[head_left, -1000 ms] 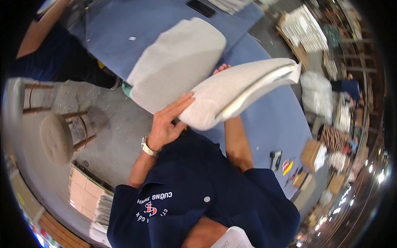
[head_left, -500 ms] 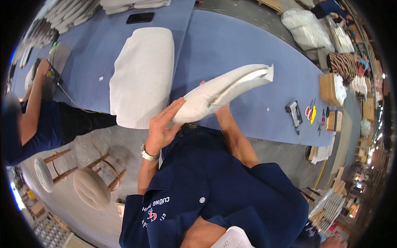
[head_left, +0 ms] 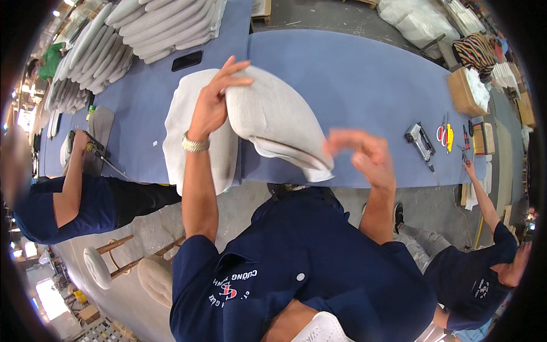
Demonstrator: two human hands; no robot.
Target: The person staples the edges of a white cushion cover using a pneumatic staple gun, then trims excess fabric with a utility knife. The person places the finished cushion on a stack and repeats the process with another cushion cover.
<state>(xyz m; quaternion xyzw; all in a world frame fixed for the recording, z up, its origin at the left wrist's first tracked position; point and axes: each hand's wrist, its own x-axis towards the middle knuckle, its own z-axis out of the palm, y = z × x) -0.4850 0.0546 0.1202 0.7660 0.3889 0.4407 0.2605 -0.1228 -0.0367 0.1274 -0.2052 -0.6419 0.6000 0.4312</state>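
My left hand (head_left: pixel 212 108), with a metal watch at the wrist, grips the upper left edge of a light grey fabric-covered chair panel (head_left: pixel 279 108); its fingertips reach over the edge. The curved panel is tilted, its folded fabric edge facing me and a loose flap at its lower right corner. My right hand (head_left: pixel 370 157) is beside the panel's right end, smeared by motion, so whether it touches the panel is unclear. A second light grey panel (head_left: pixel 185 114) lies flat on the blue table (head_left: pixel 364 85), partly hidden by my left arm and the tilted panel.
Stacked grey panels (head_left: pixel 171 28) and a black phone (head_left: pixel 187 60) are at the far left. A staple gun (head_left: pixel 420 142), red-handled scissors (head_left: pixel 441 134) and a yellow tool (head_left: pixel 449 138) lie on the right. One co-worker (head_left: pixel 74 205) works at left; another (head_left: pixel 473 273) reaches for tools at right.
The panel has turned, its flap end swinging down toward me. My left hand has risen to its upper edge, and my right hand has come out from behind it. A co-worker has appeared at right.
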